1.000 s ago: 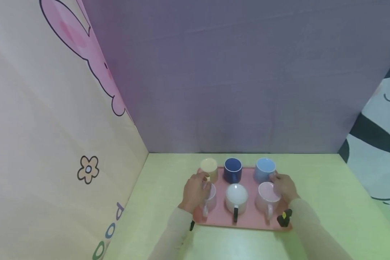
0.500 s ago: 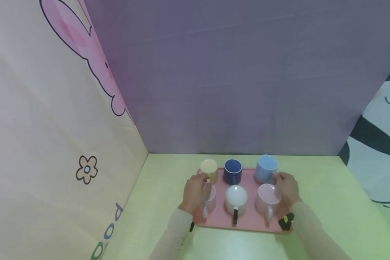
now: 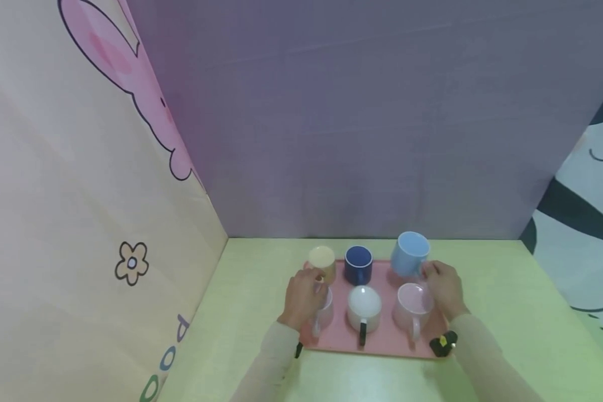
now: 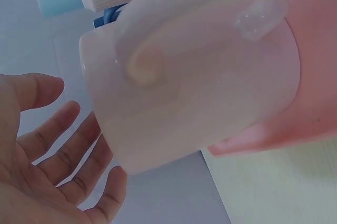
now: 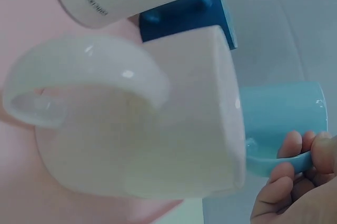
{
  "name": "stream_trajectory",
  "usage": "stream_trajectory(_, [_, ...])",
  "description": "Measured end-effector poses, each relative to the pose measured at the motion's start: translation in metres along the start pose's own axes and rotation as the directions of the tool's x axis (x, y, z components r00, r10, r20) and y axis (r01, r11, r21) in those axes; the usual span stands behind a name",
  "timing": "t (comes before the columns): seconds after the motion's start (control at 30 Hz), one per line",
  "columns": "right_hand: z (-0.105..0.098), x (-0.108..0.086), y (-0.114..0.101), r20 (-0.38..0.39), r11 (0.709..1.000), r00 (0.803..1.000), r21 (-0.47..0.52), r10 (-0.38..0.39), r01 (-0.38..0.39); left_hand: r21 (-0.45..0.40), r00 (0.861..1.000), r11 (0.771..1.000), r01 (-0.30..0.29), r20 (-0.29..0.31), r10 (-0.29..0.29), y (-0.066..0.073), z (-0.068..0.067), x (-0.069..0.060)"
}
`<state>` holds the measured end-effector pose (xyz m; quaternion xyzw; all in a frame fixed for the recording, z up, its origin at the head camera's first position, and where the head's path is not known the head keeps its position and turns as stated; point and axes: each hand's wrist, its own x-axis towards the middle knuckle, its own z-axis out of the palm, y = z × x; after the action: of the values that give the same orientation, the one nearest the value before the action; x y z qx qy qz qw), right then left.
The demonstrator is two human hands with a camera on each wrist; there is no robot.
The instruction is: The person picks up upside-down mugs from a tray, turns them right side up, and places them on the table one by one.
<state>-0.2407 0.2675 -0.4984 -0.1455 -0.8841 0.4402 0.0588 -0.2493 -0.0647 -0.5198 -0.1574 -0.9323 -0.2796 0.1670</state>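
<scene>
Right wrist view: your right hand (image 5: 303,192) pinches the pale blue mug (image 5: 279,111) by its handle (image 5: 263,167), over the tray's (image 3: 388,336) far right; your left hand (image 3: 303,297) spreads loosely. Probably rigid, slick, breakable, fairly light: favour the handle.

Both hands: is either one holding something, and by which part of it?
The right hand holds the light blue mug by its handle. The left hand holds nothing.
</scene>
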Motion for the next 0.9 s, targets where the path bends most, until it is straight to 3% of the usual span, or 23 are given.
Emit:
stream_trajectory(0.2, [-0.002, -0.008, -0.008, -0.006, 0.995, 1.0, 0.098, -0.002, 0.002, -0.007, 1.0, 1.0, -0.021, -0.005, 0.021, 0.001, 0.001, -0.001])
stream_trajectory(0.5, [0.001, -0.016, -0.015, 0.041, 0.976, 0.999, 0.214, 0.028, -0.036, -0.019, 1.0, 1.0, -0.001, 0.017, 0.002, 0.006, 0.001, 0.0])
stream_trajectory(0.9, [0.009, -0.027, -0.019, 0.095, 0.908, 0.995, 0.418, 0.003, -0.043, -0.095, 0.999, 0.995, 0.035, 0.033, -0.032, 0.016, 0.0, -0.001])
